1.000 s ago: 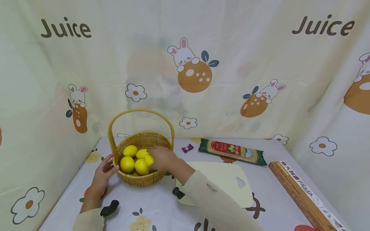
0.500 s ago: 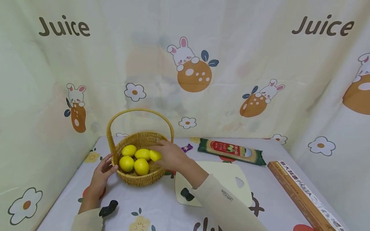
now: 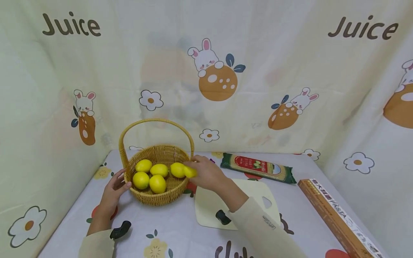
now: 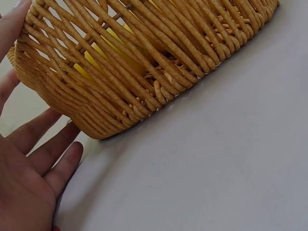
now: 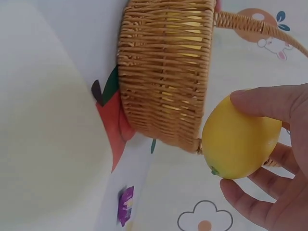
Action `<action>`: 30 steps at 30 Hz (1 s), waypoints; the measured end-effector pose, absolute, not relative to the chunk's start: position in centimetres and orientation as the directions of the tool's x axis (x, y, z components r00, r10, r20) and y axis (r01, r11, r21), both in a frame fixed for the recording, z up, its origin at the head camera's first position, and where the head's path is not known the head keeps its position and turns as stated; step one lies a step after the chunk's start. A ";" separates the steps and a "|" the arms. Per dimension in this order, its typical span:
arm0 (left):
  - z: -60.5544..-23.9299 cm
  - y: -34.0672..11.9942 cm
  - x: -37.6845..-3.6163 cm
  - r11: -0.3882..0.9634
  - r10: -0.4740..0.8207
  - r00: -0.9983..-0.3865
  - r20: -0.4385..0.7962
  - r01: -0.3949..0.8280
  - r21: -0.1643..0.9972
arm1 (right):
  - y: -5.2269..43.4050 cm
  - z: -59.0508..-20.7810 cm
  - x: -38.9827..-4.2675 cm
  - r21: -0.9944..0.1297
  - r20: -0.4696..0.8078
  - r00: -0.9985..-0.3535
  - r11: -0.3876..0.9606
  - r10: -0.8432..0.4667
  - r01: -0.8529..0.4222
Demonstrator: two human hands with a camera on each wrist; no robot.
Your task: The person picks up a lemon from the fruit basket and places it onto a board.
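A wicker basket with a tall arched handle stands at the left of the table, several yellow lemons lying inside. At its right rim my right hand holds one more lemon, thumb on one side and fingertips on the other. The right wrist view has this lemon beside the basket's upper edge. My left hand rests against the basket's left side, with the thumb near the rim. From the left wrist, its fingers look straight and spread along the outer wall.
A cream cutting board lies right of the basket, partly under my right forearm. Behind it is a green-ended spaghetti packet, and a long pasta box lies far right. A purple wrapped candy sits near the basket.
My right hand has moved right, from inside the basket to its right rim, with a lemon in its grip. More of the basket's inside shows. My left hand stays in place.
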State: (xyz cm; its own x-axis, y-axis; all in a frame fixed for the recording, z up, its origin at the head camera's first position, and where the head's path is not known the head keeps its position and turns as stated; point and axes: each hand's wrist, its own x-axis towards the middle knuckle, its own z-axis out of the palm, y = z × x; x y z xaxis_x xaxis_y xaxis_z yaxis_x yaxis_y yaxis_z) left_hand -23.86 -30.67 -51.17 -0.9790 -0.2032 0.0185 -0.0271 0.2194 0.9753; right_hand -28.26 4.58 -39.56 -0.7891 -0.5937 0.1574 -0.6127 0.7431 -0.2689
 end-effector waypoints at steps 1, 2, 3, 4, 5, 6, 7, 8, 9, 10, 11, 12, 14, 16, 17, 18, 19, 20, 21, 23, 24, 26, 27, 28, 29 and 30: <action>-51.2 -30.7 -23.9 0.221 -0.203 -0.979 0.020 -0.025 0.975 | 4.8 -39.7 -28.3 -0.275 0.156 -0.791 0.743 -0.592 -0.610; -51.2 -30.7 -23.9 0.220 -0.202 -0.979 0.023 -0.023 0.975 | 5.0 -39.8 -28.3 -0.283 0.150 -0.795 0.745 -0.588 -0.604; -51.2 -30.7 -23.9 0.220 -0.199 -0.980 0.023 -0.021 0.975 | 5.3 -40.0 -28.3 -0.286 0.144 -0.798 0.748 -0.584 -0.599; -51.2 -30.7 -24.0 0.221 -0.197 -0.980 0.023 -0.022 0.975 | 5.5 -40.2 -28.4 -0.284 0.140 -0.802 0.752 -0.581 -0.595; -51.2 -30.7 -24.0 0.224 -0.194 -0.981 0.023 -0.021 0.974 | 5.8 -40.5 -28.4 -0.282 0.132 -0.807 0.758 -0.576 -0.588; -51.2 -30.8 -24.1 0.226 -0.192 -0.981 0.020 -0.024 0.974 | 6.1 -40.7 -28.5 -0.280 0.128 -0.810 0.763 -0.572 -0.583; -51.2 -30.7 -24.1 0.226 -0.192 -0.981 0.018 -0.026 0.974 | 6.3 -41.0 -28.5 -0.275 0.129 -0.810 0.764 -0.572 -0.583; -51.2 -30.7 -24.0 0.226 -0.192 -0.981 0.016 -0.028 0.974 | 6.5 -41.3 -28.6 -0.268 0.130 -0.810 0.767 -0.571 -0.583; -51.2 -30.7 -24.0 0.228 -0.194 -0.981 0.015 -0.030 0.973 | 6.7 -41.6 -28.7 -0.264 0.129 -0.812 0.769 -0.570 -0.582; -51.1 -30.7 -24.0 0.226 -0.198 -0.980 0.013 -0.033 0.974 | 6.9 -41.9 -28.8 -0.262 0.128 -0.813 0.772 -0.568 -0.580; -51.1 -30.8 -23.9 0.224 -0.199 -0.980 0.009 -0.036 0.974 | 7.0 -42.2 -28.8 -0.263 0.126 -0.816 0.775 -0.564 -0.575; -51.0 -30.8 -23.9 0.221 -0.200 -0.980 0.005 -0.040 0.974 | 7.2 -42.4 -28.9 -0.261 0.125 -0.818 0.776 -0.562 -0.573; -51.0 -30.8 -23.8 0.220 -0.199 -0.980 0.003 -0.041 0.975 | 7.5 -43.0 -29.0 -0.260 0.115 -0.824 0.784 -0.555 -0.564; -50.9 -30.8 -23.7 0.216 -0.200 -0.980 0.000 -0.044 0.975 | 7.7 -43.6 -29.3 -0.256 0.107 -0.826 0.787 -0.554 -0.561; -50.9 -30.8 -23.7 0.217 -0.202 -0.979 0.002 -0.043 0.975 | 7.8 -44.0 -29.4 -0.254 0.104 -0.826 0.788 -0.555 -0.561; -50.9 -30.8 -23.7 0.216 -0.202 -0.979 0.007 -0.038 0.976 | 7.9 -44.3 -29.6 -0.248 0.103 -0.824 0.788 -0.557 -0.563; -50.8 -30.8 -23.7 0.216 -0.206 -0.979 0.009 -0.036 0.976 | 8.0 -44.6 -29.8 -0.241 0.102 -0.823 0.789 -0.559 -0.566; -50.8 -30.8 -23.7 0.214 -0.208 -0.978 0.012 -0.034 0.976 | 8.1 -44.9 -30.0 -0.234 0.100 -0.823 0.791 -0.559 -0.565; -50.8 -30.8 -23.7 0.212 -0.209 -0.978 0.014 -0.032 0.977 | 8.2 -45.1 -30.2 -0.223 0.097 -0.825 0.795 -0.557 -0.564; -50.9 -30.7 -23.8 0.207 -0.208 -0.978 0.017 -0.027 0.978 | 8.5 -45.5 -30.5 -0.210 0.091 -0.831 0.805 -0.549 -0.555; -50.9 -30.6 -23.8 0.205 -0.206 -0.978 0.017 -0.026 0.978 | 8.6 -45.7 -30.7 -0.203 0.085 -0.835 0.811 -0.544 -0.549; -51.0 -30.6 -23.8 0.202 -0.209 -0.978 0.009 -0.035 0.979 | 8.7 -46.0 -30.9 -0.203 0.072 -0.843 0.820 -0.533 -0.535; -51.1 -30.6 -23.9 0.201 -0.211 -0.977 0.008 -0.036 0.979 | 8.8 -46.1 -31.1 -0.208 0.067 -0.845 0.821 -0.530 -0.531; -51.1 -30.7 -23.8 0.200 -0.215 -0.977 0.005 -0.039 0.979 | 8.8 -46.2 -31.2 -0.213 0.063 -0.847 0.822 -0.528 -0.529; -51.2 -30.7 -23.9 0.202 -0.219 -0.976 0.005 -0.041 0.979 | 8.8 -46.3 -31.3 -0.217 0.060 -0.847 0.822 -0.528 -0.527; -51.3 -30.8 -23.9 0.202 -0.223 -0.975 0.004 -0.043 0.979 | 8.8 -46.3 -31.4 -0.216 0.060 -0.846 0.821 -0.530 -0.529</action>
State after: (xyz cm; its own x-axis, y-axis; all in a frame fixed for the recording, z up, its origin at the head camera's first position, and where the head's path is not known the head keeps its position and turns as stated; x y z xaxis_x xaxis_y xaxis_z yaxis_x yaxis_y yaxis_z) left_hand -23.86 -30.76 -51.25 -0.9747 -0.2234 0.0037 -0.0425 0.2018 0.9785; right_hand -31.36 8.85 -46.33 -0.8461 -0.5298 0.0595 -0.5291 0.8207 -0.2155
